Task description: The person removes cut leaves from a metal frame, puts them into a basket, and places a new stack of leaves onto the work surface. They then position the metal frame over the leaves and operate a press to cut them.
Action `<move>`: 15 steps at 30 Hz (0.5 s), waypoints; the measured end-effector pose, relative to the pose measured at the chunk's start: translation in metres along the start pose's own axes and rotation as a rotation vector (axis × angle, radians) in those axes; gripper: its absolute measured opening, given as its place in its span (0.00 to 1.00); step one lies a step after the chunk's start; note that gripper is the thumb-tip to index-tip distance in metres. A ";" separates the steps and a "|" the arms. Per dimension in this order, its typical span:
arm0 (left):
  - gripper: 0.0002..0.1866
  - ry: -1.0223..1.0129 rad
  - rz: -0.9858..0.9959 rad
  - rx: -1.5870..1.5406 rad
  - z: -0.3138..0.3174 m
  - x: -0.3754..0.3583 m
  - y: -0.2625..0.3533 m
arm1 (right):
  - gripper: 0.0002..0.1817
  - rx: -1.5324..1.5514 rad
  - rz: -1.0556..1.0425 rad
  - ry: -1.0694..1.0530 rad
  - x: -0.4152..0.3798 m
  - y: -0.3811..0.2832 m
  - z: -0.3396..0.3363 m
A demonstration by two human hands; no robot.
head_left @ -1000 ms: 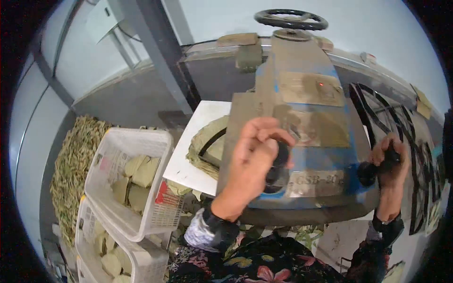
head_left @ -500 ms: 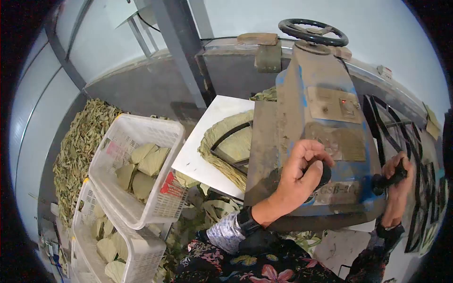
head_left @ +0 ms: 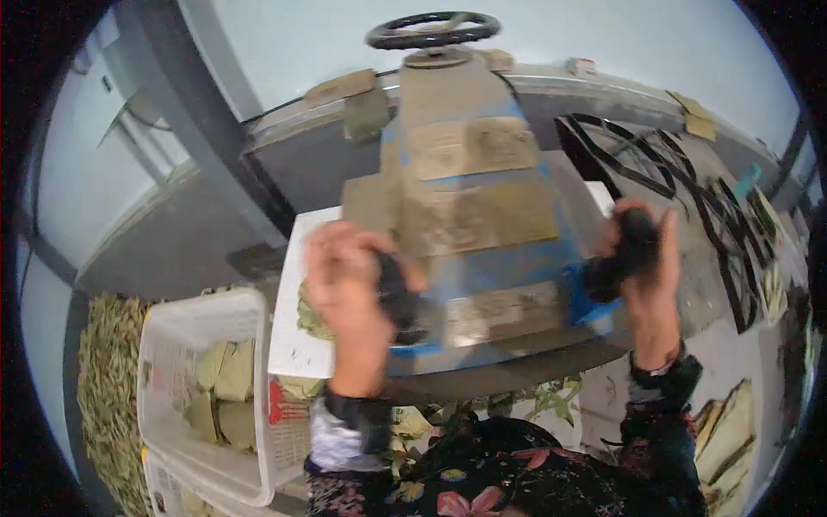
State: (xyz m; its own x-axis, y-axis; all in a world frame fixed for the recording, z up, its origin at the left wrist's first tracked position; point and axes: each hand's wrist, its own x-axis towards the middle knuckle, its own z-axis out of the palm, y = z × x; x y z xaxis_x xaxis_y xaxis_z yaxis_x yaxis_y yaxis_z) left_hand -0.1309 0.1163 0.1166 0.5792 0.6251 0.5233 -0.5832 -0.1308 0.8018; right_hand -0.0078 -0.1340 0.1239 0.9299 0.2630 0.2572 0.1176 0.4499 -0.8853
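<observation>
both hands clenched on a dusty blue press's black handles

left hand (head_left: pixel 345 276) grips left handle (head_left: pixel 398 297), right hand (head_left: pixel 646 258) right handle (head_left: pixel 616 254) of press (head_left: pixel 478 224); leaf basket (head_left: pixel 211 388) sits left.

The left hand (head_left: pixel 349 280) closes around a black round knob (head_left: pixel 398 297) on the left side of the blue, dusty metal press machine (head_left: pixel 478 224). The right hand (head_left: pixel 648 258) grips a black handle (head_left: pixel 622 250) on the machine's right side. Left of the left hand stands a white plastic basket (head_left: pixel 202 388) with cut green leaf pieces (head_left: pixel 226 388). Above both hands, a black handwheel (head_left: pixel 432 28) sits on the machine.
</observation>
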 end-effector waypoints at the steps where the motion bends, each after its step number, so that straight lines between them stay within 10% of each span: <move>1: 0.12 0.043 0.048 0.000 -0.014 0.010 0.005 | 0.33 0.097 -0.010 -0.185 -0.003 0.010 0.006; 3: 0.16 0.116 0.516 0.873 -0.064 0.036 -0.007 | 0.38 -0.362 -0.056 -0.230 -0.028 0.016 0.037; 4: 0.18 0.179 0.004 0.190 -0.085 0.043 0.001 | 0.36 -0.415 -0.215 -0.447 -0.036 0.023 0.032; 7: 0.23 0.458 0.417 0.658 -0.092 0.025 0.012 | 0.35 -0.772 -0.278 -0.752 -0.027 0.025 0.020; 9: 0.24 0.463 0.599 0.771 -0.091 0.001 0.005 | 0.36 -1.069 -0.310 -0.371 -0.007 0.061 -0.019; 11: 0.53 -0.093 0.413 0.920 -0.065 -0.036 -0.008 | 0.38 -1.333 -0.328 -0.092 0.032 0.101 -0.078; 15: 0.54 0.066 0.149 0.593 -0.101 0.004 -0.023 | 0.48 -1.600 0.114 0.130 0.074 0.134 -0.150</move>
State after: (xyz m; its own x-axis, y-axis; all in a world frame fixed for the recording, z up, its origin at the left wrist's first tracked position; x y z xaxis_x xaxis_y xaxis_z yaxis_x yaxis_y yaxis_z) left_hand -0.1723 0.1993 0.0711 0.4682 0.6114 0.6380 -0.2277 -0.6142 0.7556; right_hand 0.1288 -0.1822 -0.0336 0.9710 0.1224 0.2055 0.1967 -0.8977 -0.3944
